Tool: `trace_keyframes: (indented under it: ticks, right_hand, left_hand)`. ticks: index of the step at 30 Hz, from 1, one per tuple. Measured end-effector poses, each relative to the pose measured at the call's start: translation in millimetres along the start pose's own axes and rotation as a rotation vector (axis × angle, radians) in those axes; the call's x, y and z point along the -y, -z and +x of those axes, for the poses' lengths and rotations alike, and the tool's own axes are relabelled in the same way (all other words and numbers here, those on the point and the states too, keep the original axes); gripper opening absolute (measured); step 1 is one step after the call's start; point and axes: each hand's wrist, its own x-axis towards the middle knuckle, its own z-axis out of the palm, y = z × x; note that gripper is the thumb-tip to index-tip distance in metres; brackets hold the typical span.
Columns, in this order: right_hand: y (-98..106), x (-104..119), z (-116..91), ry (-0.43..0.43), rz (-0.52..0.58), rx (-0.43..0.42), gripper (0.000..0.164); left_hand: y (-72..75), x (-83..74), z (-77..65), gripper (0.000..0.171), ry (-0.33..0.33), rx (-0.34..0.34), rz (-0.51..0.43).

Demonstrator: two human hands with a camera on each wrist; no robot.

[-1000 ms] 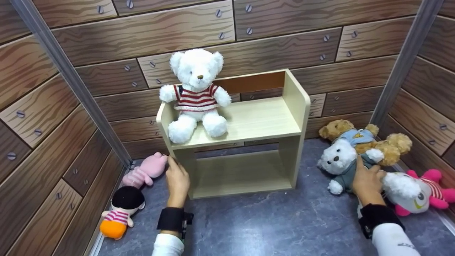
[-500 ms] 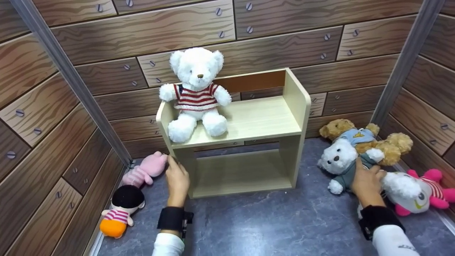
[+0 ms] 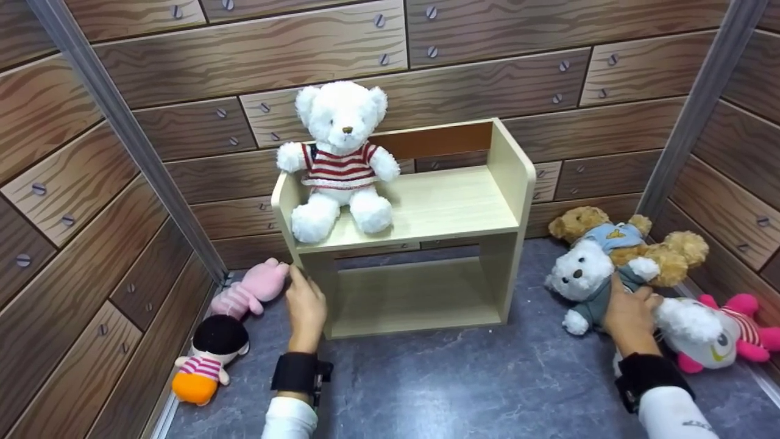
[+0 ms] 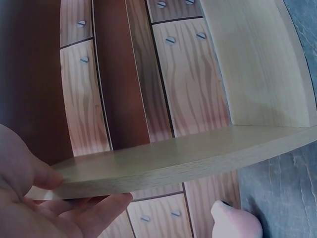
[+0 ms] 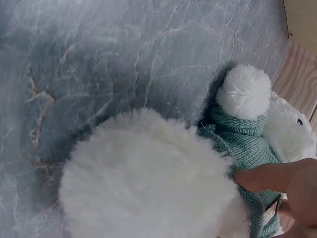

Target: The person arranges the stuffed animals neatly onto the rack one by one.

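Observation:
My left hand (image 3: 306, 305) holds the left side panel of a small two-tier wooden shelf (image 3: 445, 201). In the left wrist view, the thumb lies on one face of the panel (image 4: 148, 166) and the fingers on the other. On the floor at the right, my right hand (image 3: 631, 314) grips the body of a white teddy bear (image 3: 582, 268) in a green knitted sweater (image 5: 247, 144). The bear lies on its back; its near legs are partly hidden by the hand and wrist. A white teddy bear in a red striped shirt (image 3: 340, 171) sits upright on the shelf's upper board, at the left.
A pink plush pig (image 3: 265, 283) and a black-haired doll (image 3: 210, 360) lie left of the shelf. A brown teddy bear (image 3: 661, 256) lies behind the held bear, and a white-and-pink plush toy (image 3: 713, 341) lies beside it. Wood-patterned walls (image 3: 463, 85) enclose the grey floor (image 3: 463, 390).

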Motion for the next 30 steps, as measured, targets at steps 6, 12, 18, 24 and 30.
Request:
trace_keyframes:
  ticks: [6, 12, 18, 24, 30]
  right_hand:
    - [5.7, -3.8, 2.4, -0.063, 0.079, 0.054, 0.077]
    - [2.3, -7.2, 4.2, -0.051, 0.028, 0.013, 0.080]
    - [2.0, -7.8, 7.5, -0.012, -0.029, -0.023, 0.090]
    - [-4.1, -11.5, 7.9, 0.035, -0.059, -0.042, 0.099]
    - [-10.1, -12.2, 8.0, 0.058, -0.048, -0.085, 0.090]
  left_hand:
    - [-3.2, -0.8, -2.3, 0.029, -0.021, 0.001, 0.001]
    - [-4.4, 0.2, -7.0, 0.030, 0.004, 0.004, -0.001]
    - [-3.5, -0.8, -4.3, 0.030, 0.010, 0.000, 0.005]
    - [-1.4, -2.3, -1.3, 0.029, 0.017, 0.010, 0.002]
    - [-1.5, 1.2, -0.6, 0.028, 0.015, 0.007, 0.017]
